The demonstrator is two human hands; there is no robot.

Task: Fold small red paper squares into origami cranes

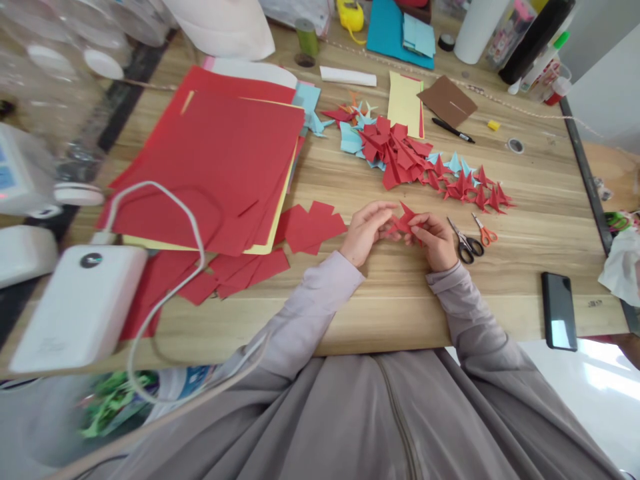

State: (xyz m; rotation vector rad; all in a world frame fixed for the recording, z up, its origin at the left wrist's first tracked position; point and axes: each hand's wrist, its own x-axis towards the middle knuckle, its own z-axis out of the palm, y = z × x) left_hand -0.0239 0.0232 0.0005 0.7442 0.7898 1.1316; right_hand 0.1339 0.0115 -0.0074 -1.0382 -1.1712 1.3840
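Between my two hands, just above the wooden table, is a small folded red paper piece [405,217] with pointed tips. My left hand [369,229] pinches its left side, fingers curled around it. My right hand [436,239] grips its right side between thumb and fingers. Beyond the hands lies a heap of folded red paper pieces [395,150], with light blue ones among them. Pointed red paper cranes [465,188] trail off to its right. Black-handled scissors [469,248] and small orange-handled scissors [485,232] rest right of my right hand. Loose red paper squares [313,227] lie to the left.
A large stack of red sheets [230,160] covers the table's left side. A white power bank [80,307] with a looping cable stands at the front left. A phone [559,310] lies at the right front edge. A black pen [453,130] and brown paper [447,101] lie farther back.
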